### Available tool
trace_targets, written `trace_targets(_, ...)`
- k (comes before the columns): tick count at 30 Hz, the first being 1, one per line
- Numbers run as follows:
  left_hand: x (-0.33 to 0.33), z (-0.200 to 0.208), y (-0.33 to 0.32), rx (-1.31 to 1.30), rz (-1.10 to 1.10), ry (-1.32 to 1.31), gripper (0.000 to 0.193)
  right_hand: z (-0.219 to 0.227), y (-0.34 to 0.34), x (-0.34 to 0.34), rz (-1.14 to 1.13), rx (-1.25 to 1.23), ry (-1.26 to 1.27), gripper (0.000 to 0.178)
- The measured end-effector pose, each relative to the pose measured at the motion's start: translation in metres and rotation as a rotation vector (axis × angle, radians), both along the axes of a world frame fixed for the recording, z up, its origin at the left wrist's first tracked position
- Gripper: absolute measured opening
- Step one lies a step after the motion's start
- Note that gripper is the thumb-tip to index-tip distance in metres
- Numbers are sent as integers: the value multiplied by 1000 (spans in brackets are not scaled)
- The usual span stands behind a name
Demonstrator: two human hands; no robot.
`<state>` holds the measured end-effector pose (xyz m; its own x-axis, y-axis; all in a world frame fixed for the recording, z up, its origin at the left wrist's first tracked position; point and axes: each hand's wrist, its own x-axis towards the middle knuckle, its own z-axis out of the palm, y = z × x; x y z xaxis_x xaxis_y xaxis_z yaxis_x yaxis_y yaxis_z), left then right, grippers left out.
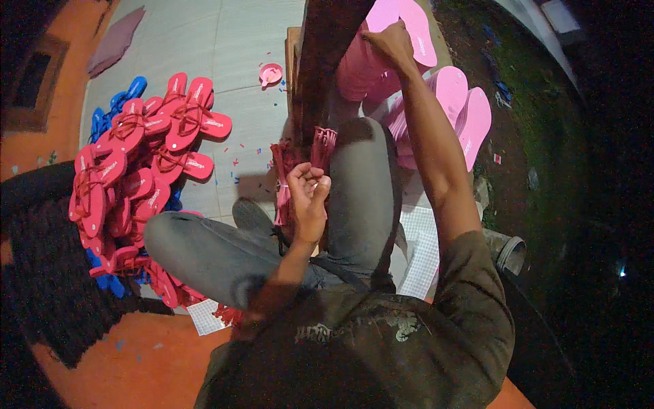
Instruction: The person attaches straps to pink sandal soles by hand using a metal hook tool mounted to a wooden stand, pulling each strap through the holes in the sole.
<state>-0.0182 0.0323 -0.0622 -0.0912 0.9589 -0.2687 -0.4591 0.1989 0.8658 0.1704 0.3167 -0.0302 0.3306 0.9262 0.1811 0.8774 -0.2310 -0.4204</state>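
Note:
My right hand [395, 44] reaches out to the far right. It grips the edge of a pink sandal sole [417, 31] at the top of a tall stack; its fingertips are partly hidden. My left hand [310, 204] hovers palm up between my knees, with fingers loosely curled and nothing visible in them. Just beyond it, bundles of dark red sandal straps [323, 144] stand beside a dark upright board [327, 68]. Another stack of pink soles [453, 95] leans next to my right forearm.
A large heap of red sandals [126, 184] with straps fitted lies on my left, with blue sandals [122, 99] behind and beneath it. A small pink dish [270, 74] sits on the tiled floor [238, 41] among coloured scraps. A checked white sheet [417, 249] lies beside my right thigh.

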Motion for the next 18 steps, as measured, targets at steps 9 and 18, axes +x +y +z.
trace_targets(9, -3, -9, 2, -49, -18, 36, 41, -11, 18, -11, 3, -147, 15, 90)
trace_targets(18, -6, -17, 8, -48, -112, 207, 38, -1, 17, -7, -20, -31, 28, 106)
